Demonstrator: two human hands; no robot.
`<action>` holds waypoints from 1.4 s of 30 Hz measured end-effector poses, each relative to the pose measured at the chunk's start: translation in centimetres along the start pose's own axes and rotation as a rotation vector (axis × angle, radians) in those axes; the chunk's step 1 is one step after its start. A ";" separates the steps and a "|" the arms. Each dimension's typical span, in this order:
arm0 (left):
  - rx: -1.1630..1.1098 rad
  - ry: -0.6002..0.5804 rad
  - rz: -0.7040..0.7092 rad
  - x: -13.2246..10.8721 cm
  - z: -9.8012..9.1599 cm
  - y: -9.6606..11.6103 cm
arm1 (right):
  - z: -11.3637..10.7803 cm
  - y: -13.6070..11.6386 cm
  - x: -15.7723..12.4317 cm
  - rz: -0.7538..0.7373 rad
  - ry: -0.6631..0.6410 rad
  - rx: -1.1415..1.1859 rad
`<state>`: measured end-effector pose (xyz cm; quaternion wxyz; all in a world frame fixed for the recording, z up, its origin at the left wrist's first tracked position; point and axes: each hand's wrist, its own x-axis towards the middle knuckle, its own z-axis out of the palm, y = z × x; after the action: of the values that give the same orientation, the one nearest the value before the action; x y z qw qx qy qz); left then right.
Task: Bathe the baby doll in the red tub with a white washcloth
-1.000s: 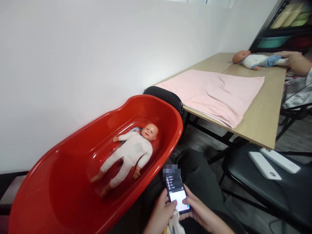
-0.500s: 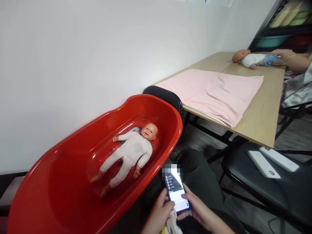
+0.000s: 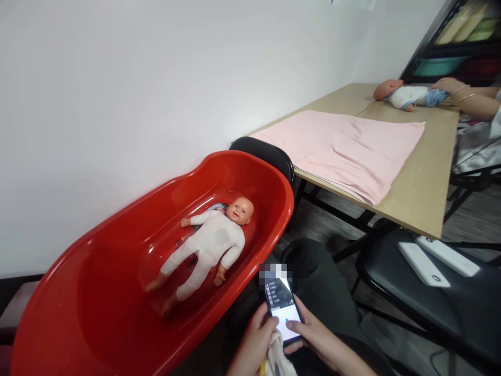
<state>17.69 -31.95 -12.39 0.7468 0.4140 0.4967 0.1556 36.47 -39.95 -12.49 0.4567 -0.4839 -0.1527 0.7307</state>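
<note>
- White wall (image 3: 148, 89) is rising behind a red plastic baby bathtub (image 3: 50, 292), running along the tub's long side.
- Light wood table (image 3: 422, 177) is extending beyond the tub's far end, a pink towel (image 3: 336, 151) lying spread across it.
- Black chair (image 3: 430, 308) is standing right of the tub, two white oblong objects (image 3: 422, 265) lying on its seat.
- Doll (image 3: 211, 243) in a pale pink sleepsuit is lying face up inside the tub.
- Far past the tub, a co-worker's hand (image 3: 446, 84) has slid along a second doll (image 3: 403, 96) and is resting beside a blue cloth (image 3: 436, 97).
- Smartphone (image 3: 282, 313) is tilting a little further in the person's hands, just outside the tub's near rim.
- Left hand (image 3: 254, 344) is pressing against the phone's edge, its fingers closed and pinching a bunched white cloth (image 3: 278, 357).
- Right hand (image 3: 313, 329) is curling around the opposite edge, its fingers together.
- Screen text is too small to read, its top is blurred out, and no brand is legible.
</note>
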 end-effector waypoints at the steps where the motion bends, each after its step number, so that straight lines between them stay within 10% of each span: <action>1: -0.002 0.000 -0.001 -0.2 0.1 0.4 | -0.2 0.0 0.0 0.009 -0.011 0.020; 42: -0.021 -0.054 0.020 -0.9 0.3 1.8 | -0.7 -0.8 -0.3 0.035 -0.118 0.196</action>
<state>17.90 -31.58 -10.35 0.7627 0.4151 0.4705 0.1570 37.49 -39.92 -12.15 0.4792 -0.3956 -0.0987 0.7773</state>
